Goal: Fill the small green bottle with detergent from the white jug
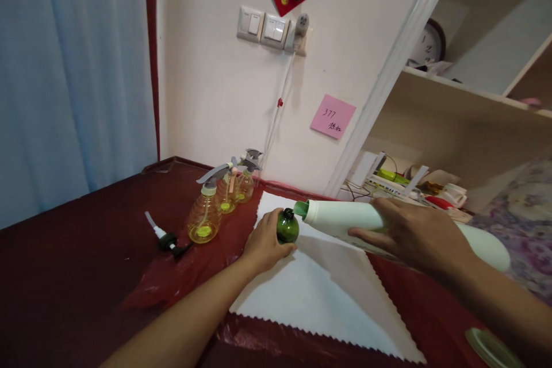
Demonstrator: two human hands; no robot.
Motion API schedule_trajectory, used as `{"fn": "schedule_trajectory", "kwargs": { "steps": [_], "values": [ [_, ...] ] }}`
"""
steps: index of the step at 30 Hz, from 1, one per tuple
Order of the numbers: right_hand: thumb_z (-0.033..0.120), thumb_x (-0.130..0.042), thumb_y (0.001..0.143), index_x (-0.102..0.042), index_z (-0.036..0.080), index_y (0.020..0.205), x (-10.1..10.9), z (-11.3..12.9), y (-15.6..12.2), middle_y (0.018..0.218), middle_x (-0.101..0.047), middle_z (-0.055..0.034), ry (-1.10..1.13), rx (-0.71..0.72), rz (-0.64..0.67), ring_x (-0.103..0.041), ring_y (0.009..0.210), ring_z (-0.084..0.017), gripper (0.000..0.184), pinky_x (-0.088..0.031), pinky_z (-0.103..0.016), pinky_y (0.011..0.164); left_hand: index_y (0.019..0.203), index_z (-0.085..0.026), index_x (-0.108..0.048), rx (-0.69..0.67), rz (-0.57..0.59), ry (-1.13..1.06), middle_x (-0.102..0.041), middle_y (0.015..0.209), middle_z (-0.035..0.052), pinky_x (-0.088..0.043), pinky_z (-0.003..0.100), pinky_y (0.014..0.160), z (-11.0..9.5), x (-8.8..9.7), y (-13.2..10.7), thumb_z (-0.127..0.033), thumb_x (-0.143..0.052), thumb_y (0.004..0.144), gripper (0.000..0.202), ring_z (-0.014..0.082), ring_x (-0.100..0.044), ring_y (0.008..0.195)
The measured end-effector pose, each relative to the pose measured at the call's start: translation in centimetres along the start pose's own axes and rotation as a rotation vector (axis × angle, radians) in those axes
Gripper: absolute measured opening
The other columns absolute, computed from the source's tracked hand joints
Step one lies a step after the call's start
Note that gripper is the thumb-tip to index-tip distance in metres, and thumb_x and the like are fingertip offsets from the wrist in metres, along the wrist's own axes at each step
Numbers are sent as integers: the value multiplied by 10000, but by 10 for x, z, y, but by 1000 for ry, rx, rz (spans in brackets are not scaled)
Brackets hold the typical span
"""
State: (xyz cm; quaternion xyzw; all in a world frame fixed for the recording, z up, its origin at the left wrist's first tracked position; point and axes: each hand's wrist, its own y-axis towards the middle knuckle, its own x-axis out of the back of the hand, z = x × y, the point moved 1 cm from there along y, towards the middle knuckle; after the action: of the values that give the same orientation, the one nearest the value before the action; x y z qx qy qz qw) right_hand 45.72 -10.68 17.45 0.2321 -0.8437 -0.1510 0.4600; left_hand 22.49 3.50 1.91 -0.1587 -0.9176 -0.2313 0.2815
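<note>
My left hand (268,244) is wrapped round a small, dark green, round bottle (288,226) with an open neck, standing on a white cloth with zigzag edges (328,299). In my right hand (407,236) lies a long pale green bottle (340,215), tipped almost level. Its mouth points left, close to the small bottle's neck. Something green shows at that mouth; I cannot tell whether it is liquid or a spout. A loose pump head (167,239) with a black collar and white tube lies to the left.
Clear yellowish spray bottles (204,219) stand in a group left of the cloth. Red plastic film (181,276) covers part of the dark red table (77,276). A pale round lid-like thing (491,348) sits at lower right. Behind are a wall and cluttered shelves (466,89).
</note>
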Motion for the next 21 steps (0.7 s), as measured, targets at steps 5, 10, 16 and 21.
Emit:
{"fn": "schedule_trajectory", "kwargs": {
  "steps": [5,10,16,21],
  "values": [
    [764,-474,915,-560,220,824,2,0,0,681,-665,-32,-5,-2,-8,-665,586,-266,558,-262,-297,520,1423,-262,-412,0,0,1,-553,1443,136,-496,511,1002,-1,0,-1,-335,-803,698,828,361,-571,1284],
    [741,-492,921,-578,212,839,3,0,0,690,-673,-41,1,-1,-3,-675,601,-270,542,-272,-295,524,1415,-263,-422,2,-1,2,-561,1434,128,-502,506,990,-2,1,-1,-340,-812,692,825,359,-583,1265],
    [745,-484,922,-560,222,839,2,0,-1,696,-675,-36,-11,6,-18,-669,590,-274,535,-251,-295,521,1419,-262,-423,10,3,3,-564,1433,119,-511,510,970,-3,2,-1,-340,-813,694,827,358,-581,1271],
    [735,-521,909,-568,220,833,4,0,0,693,-672,-33,-3,6,-6,-672,595,-271,522,-246,-293,523,1426,-254,-416,13,2,5,-555,1447,124,-499,512,991,-4,2,-1,-337,-815,693,838,357,-574,1284]
  ]
}}
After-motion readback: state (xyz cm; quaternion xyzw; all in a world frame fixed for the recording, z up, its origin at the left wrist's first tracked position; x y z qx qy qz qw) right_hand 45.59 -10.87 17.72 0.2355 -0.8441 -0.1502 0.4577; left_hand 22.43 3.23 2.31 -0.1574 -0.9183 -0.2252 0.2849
